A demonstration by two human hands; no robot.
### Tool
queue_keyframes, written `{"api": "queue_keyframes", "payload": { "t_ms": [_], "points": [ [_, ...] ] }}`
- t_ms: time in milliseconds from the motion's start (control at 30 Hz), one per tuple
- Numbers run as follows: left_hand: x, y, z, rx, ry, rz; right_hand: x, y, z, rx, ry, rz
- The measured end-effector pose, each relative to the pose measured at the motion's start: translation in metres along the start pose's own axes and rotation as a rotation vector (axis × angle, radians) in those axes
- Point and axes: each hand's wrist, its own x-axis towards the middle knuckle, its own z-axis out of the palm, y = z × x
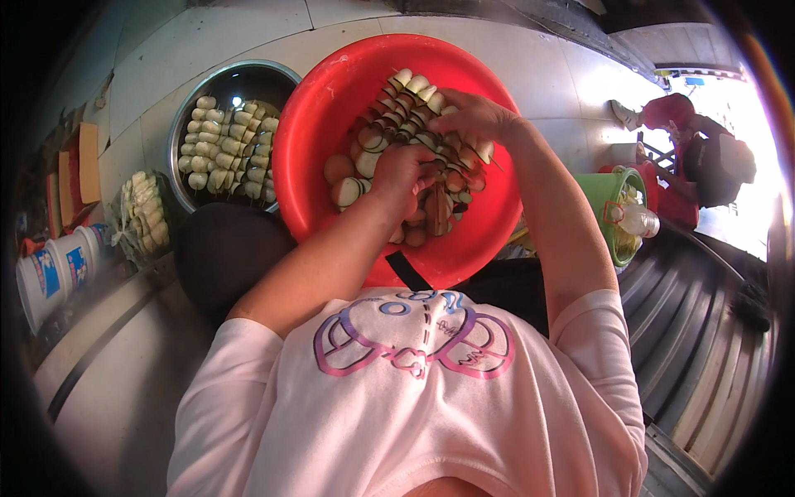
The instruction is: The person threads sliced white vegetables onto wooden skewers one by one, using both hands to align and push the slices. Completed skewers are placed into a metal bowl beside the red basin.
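Note:
A large red plastic basin (326, 81) stands before me, holding skewers of sliced vegetables (404, 102) with pale flesh and dark rind. My left hand (407, 174) is curled around the lower part of a bunch of these skewers. Brown sticks (440, 214) show just below that hand. At the bunch's upper right, my right hand (475, 118) touches the skewers with bent fingers; whether it grips them is hard to see. Loose round slices (346, 191) lie at the basin's left side, and more slices are partly hidden under my hands.
Left of the basin, a metal bowl (177, 130) holds skewers of pale round pieces (208, 146) in liquid. A plastic bag of skewers (146, 211), white buckets (40, 279) and a cardboard box (81, 174) stand farther left. At right are a green bucket (593, 199), a plastic bottle (640, 222) and a seated person (708, 155).

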Motion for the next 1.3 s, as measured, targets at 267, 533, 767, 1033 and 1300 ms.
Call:
{"api": "queue_keyframes", "payload": {
  "t_ms": [267, 533, 767, 1033, 1300],
  "points": [
    [-0.006, -0.002, 0.002, 0.002, -0.128, -0.044, -0.020, 0.012, 0.012, 0.004, 0.113, -0.109],
    [-0.035, 0.005, 0.007, -0.016, -0.376, 0.157, -0.071, -0.008, 0.040, 0.076, 0.271, -0.161],
    [-0.070, -0.001, 0.022, -0.118, -0.433, 0.259, -0.103, -0.010, 0.081, 0.229, 0.451, -0.253],
    [-0.097, 0.015, 0.015, -0.089, -0.538, 0.276, -0.144, -0.045, 0.109, 0.102, 0.558, -0.219],
    [-0.133, 0.088, 0.012, 0.022, -0.822, 0.214, -0.178, -0.089, 0.115, 0.388, 0.496, -0.570]
  ]
}}
